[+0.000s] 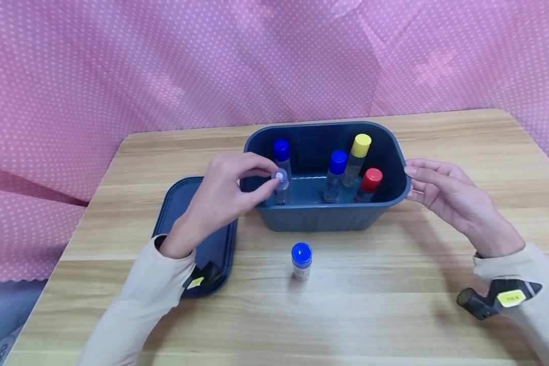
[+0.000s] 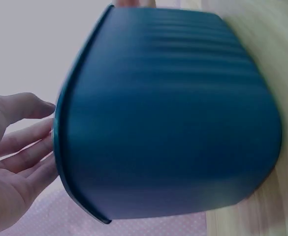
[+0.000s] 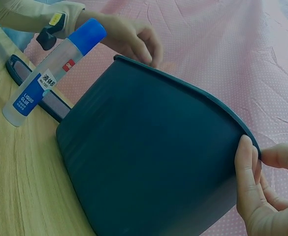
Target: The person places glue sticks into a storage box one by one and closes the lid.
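My left hand reaches over the near left rim of a dark blue plastic bin. Its thumb and fingers pinch the top of a bottle with a clear, whitish top, upright inside the bin. In the left wrist view, the bin wall hides what those fingertips hold. At the bin's right end, my right hand grips the rim between thumb and fingers. A blue-capped liquid glue bottle stands on the table before the bin; its label shows in the right wrist view.
Inside the bin stand two blue-capped bottles, a yellow-capped bottle and a red-capped bottle. A dark blue lid lies left of the bin, under my left forearm. Pink dotted cloth hangs behind the wooden table.
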`<state>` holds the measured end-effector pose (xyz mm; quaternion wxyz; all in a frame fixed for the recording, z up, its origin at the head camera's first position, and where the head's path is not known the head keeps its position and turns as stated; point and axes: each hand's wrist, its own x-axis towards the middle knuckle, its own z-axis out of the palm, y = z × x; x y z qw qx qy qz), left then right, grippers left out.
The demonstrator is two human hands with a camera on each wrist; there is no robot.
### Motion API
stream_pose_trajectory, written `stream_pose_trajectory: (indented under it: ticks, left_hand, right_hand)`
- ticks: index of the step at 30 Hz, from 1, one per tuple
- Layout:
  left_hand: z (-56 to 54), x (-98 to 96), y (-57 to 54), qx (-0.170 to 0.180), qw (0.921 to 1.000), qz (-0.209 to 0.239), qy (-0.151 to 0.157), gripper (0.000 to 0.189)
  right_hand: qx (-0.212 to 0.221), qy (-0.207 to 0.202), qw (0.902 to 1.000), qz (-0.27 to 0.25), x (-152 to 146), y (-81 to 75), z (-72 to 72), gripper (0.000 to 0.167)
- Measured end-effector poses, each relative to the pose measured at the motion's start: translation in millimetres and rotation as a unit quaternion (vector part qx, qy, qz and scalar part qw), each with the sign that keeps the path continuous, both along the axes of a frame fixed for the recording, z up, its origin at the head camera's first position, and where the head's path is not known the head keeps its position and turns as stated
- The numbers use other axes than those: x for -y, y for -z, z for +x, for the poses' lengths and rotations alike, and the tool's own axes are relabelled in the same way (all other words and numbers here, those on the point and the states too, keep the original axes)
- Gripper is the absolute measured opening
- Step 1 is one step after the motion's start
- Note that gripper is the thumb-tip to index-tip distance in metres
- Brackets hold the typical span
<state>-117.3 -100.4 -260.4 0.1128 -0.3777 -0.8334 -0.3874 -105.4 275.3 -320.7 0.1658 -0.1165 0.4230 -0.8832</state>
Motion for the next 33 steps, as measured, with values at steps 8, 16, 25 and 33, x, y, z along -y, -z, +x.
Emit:
stream_pose_trajectory:
  ticks: [8, 16, 25, 33]
  left_hand:
    - [26.2, 1.7, 1.6, -0.036, 0.9964, 0.046, 0.061, 0.020]
    - [42.7, 0.8, 4.9, 0.005, 0.9942, 0.057, 0.091, 0.018]
    - [48.4, -2.8, 13.9, 0.028, 0.9893, 0.058, 0.131, 0.026]
    - [52.6, -5.6, 19.9, 0.040, 0.9855, 0.031, 0.162, 0.037]
  right_hand:
    - [-0.006, -0.004, 0.9999, 0.008, 0, -1.3, -0.2, 0.031]
    - [-0.007, -0.002, 1.0000, -0.002, 1, 0.2, -0.4, 0.031]
    - [-0.006, -0.016, 0.9999, 0.000, 2, -1.8, 0.3, 0.032]
    - [0.002, -0.010, 0.9999, 0.000, 1, -2.0, 0.3, 0.031]
